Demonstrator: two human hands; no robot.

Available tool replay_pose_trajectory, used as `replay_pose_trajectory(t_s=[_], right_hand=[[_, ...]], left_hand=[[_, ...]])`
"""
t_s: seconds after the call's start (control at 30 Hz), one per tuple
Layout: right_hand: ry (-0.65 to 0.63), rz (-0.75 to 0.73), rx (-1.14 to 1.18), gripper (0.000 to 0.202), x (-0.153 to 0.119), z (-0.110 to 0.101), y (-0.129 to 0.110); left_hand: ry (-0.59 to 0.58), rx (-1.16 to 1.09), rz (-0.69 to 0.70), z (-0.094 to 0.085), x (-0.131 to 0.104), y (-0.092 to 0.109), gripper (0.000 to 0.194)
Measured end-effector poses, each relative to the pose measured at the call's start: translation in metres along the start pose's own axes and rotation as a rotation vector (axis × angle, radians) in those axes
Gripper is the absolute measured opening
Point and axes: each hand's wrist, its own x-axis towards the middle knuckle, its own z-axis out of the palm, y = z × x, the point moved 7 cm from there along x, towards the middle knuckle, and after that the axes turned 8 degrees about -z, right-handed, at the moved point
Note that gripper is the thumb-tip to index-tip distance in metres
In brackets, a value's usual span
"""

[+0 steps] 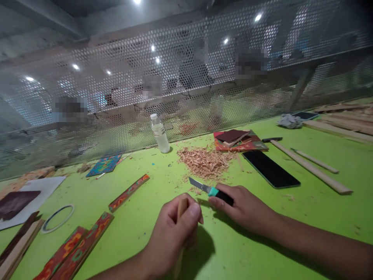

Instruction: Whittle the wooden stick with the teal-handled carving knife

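My left hand (179,221) is closed around a slim wooden stick (182,208), its top end showing between thumb and forefinger and the rest running down below the palm. To its right, my right hand (241,204) grips a utility knife (223,195) with a black and turquoise handle. The knife's blade is out and points left and away, a little above the table. Just beyond the blade lies a heap of wood shavings (206,161) on the green table (250,249). Knife and stick are apart.
A bottle (161,136) stands before a perforated metal screen (186,93). At right lie a phone (271,169), a hammer (311,167) and sandpaper (231,135) on a painted board. Painted wood strips (84,249) and a tape ring (58,219) are at left. People sit behind the screen.
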Motion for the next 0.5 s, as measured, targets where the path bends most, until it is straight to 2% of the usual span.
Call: replay_pose_trajectory(t_s=[0.13,0.27,0.5], right_hand=[[-0.013,0.007,-0.042,0.053,0.000,0.001,0.000],[-0.011,0.053,-0.030,0.050,0.000,0.000,0.003],[0.048,0.073,0.008,0.049,0.000,-0.002,0.010]], left_hand=[[0.094,0.089,0.002,-0.011,0.009,-0.014,0.055],[0.066,0.073,-0.043,-0.011,0.013,-0.027,0.055],[0.119,0.101,-0.048,-0.013,0.012,-0.029,0.054]])
